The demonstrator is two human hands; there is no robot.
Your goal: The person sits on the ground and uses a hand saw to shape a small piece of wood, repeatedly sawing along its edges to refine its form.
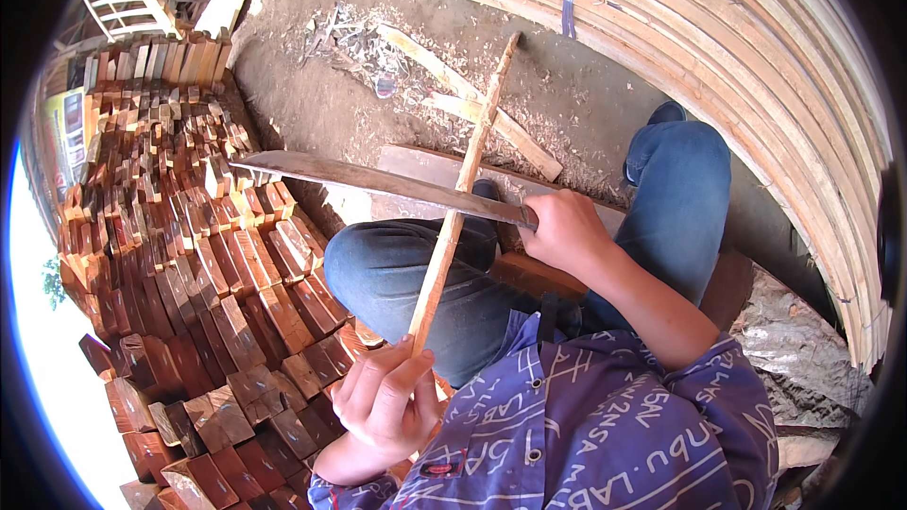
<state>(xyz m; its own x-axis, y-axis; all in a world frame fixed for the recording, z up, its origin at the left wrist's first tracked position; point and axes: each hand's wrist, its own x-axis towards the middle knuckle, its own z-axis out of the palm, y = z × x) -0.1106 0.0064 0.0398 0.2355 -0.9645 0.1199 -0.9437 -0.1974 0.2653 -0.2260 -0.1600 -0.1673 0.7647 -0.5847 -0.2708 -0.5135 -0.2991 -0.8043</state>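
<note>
The left hand [385, 399] is closed around the near end of a thin wooden stick [460, 191], which slants up and away from it over the person's jeans-clad knee [397, 269] towards the sawdust-strewn ground [312, 99]. The right hand [564, 229] grips the handle of a long machete [378, 179], whose blade runs out to the left of that hand and lies across the stick about midway along it. Left of the left hand is a pile of reddish wooden blocks [217, 283]; beyond the right hand curve stacked pale wooden strips [756, 57].
</note>
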